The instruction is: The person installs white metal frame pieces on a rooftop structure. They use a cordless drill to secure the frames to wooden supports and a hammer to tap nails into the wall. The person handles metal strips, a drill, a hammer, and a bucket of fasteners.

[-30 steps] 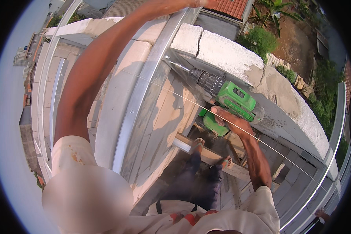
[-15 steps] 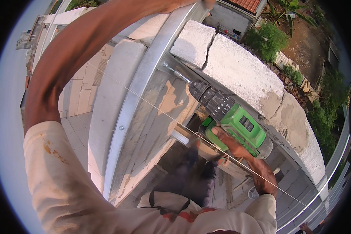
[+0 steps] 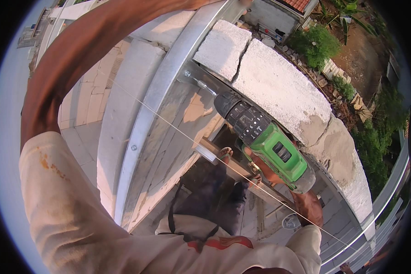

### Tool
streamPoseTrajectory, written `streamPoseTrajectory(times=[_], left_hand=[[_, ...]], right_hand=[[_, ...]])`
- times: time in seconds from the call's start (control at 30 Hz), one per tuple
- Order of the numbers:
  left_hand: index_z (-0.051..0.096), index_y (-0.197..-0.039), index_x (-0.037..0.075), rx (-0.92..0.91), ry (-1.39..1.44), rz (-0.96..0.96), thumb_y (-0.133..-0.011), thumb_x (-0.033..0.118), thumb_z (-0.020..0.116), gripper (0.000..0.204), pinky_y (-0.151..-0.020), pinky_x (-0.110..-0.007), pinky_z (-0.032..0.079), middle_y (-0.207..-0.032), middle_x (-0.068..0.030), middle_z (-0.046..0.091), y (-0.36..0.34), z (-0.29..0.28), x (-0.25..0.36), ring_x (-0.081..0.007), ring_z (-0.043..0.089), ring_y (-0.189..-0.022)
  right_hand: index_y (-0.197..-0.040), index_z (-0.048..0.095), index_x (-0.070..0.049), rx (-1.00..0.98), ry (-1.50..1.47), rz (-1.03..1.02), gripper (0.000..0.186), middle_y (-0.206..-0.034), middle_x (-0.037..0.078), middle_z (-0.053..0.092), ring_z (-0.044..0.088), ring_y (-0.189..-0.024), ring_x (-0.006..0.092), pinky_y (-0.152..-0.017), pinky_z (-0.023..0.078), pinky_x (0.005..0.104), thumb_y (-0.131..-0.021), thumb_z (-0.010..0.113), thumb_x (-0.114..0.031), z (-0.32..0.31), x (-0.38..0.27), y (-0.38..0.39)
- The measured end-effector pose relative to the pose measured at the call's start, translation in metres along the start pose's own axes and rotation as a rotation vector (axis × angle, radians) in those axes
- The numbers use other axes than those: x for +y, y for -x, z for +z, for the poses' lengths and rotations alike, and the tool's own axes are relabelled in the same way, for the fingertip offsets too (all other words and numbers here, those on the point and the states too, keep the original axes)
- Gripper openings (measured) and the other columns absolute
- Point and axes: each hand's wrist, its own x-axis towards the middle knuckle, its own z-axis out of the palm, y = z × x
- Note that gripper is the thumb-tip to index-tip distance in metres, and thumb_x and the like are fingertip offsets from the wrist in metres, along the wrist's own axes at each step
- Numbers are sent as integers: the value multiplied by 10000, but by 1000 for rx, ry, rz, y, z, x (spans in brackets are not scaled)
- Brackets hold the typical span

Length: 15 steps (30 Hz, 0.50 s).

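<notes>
My right hand [image 3: 266, 165] is closed around the handle of a green and black cordless drill [image 3: 278, 153], whose body hides most of the fingers. From its chuck a slim driver bit [image 3: 206, 86] reaches to a screw [image 3: 187, 73] in the side of a long silver metal channel [image 3: 162, 86]. At the upper edge my left hand [image 3: 204, 3] grips this channel, with a fingertip showing on its far side; the rest of that hand is cut off. Another screw [image 3: 134, 147] sits lower on the channel.
A cracked pale block wall [image 3: 283, 77] curves along the right, beside the drill. A taut white string [image 3: 178, 130] crosses under my arms. Far below, my feet [image 3: 226, 154] stand at a wooden plank [image 3: 242, 173]. Greenery [image 3: 316, 48] and bare ground lie beyond the wall.
The drill has rolled in my right hand, so its top now faces up and its battery is hidden. The view has shifted slightly. My left hand stays on the channel.
</notes>
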Motion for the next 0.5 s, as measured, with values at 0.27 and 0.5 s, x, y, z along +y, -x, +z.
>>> streamPoseTrajectory(times=[0.27, 0.5], left_hand=[[510, -1253, -46, -1, 13, -8, -953, 345, 531, 493, -882, -396, 476, -1165, -235, 596, 5, -2, 9, -246, 559, -977], [524, -1215, -48, 6, 34, -18, -949, 302, 516, 439, -850, -381, 481, -1132, -236, 603, 10, -2, 8, -234, 561, -932]], right_hand=[[-1214, 672, -39, 14, 32, 3, 371, -982, 96, 719, 690, -805, 175, -681, 574, 317, -1005, 692, -345, -4, -9, 2], [-1190, 689, -40, 14, 61, 14, 373, -988, 92, 719, 685, -821, 172, -706, 564, 330, -990, 720, -353, 2, -16, 1]])
